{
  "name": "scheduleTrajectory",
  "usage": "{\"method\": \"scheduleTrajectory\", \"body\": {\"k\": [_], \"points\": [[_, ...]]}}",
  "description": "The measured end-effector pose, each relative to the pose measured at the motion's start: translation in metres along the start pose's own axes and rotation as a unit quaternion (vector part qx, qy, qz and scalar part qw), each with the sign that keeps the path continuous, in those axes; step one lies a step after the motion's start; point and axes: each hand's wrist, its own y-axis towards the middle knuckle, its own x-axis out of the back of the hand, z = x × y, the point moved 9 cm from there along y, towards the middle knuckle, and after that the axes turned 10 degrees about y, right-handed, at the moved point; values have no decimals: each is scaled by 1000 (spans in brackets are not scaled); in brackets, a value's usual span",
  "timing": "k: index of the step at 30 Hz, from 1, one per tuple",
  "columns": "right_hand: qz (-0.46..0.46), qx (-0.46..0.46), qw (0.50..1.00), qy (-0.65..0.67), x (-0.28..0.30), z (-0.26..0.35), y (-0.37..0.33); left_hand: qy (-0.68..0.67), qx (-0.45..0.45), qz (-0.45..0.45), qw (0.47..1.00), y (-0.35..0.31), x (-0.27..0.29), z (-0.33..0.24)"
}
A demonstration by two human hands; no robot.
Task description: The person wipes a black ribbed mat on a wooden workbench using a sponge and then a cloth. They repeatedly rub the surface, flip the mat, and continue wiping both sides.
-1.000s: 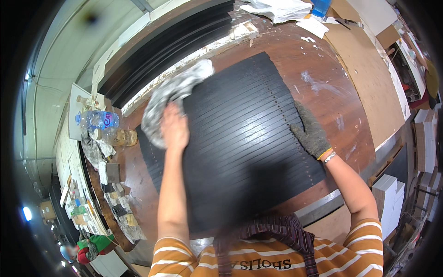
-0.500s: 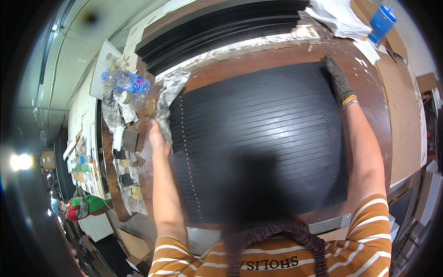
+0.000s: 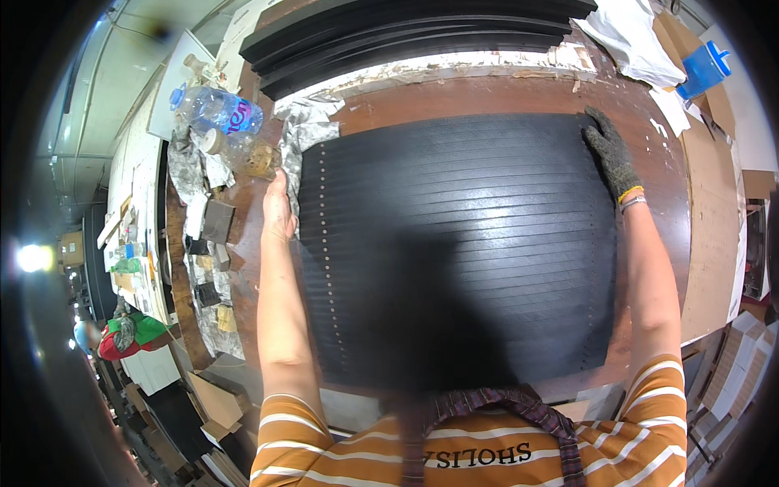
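A broad row of black strips (image 3: pixel 519 178) lies side by side on the brown table, with a line of small pale dots near the left ends and fainter marks near the right. My left hand (image 3: pixel 278 209), bare, is stretched out along the left side of the strips, its palm toward their ends; whether it presses on them is hard to see. In a grey knitted glove with a yellow cuff, my right hand (image 3: pixel 610 152) rests against the far right ends with its fingers apart. A dark blur hides the lower middle of the row.
Beyond the row lies a stack of long black strips (image 3: pixel 422 36). At the left are a clear plastic bottle (image 3: pixel 215 112), a jar (image 3: pixel 243 154), a stained cloth (image 3: pixel 304 122) and small blocks (image 3: pixel 219 221). A blue bottle (image 3: pixel 704 69) and white cloth (image 3: pixel 621 36) sit far right.
The head view has shifted slightly. My left hand has moved farther along the left ends, and the fingers of my right hand have turned inward and spread over the right ends.
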Motion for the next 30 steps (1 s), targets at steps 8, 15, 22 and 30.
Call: {"method": "scheduleTrajectory", "body": {"k": [8,15,22,30], "points": [[-9,10,999,-39,-7,-2,9,284,-243,10,927,-39,-38,-28],[-13,1,999,-37,-3,-10,5,506,-339,20,793,-86,-62,-20],[25,-59,962,265,-7,-42,5,36,-55,-70,995,-68,32,28],[27,13,999,23,-6,-17,7,-172,12,17,985,-67,34,32]]}}
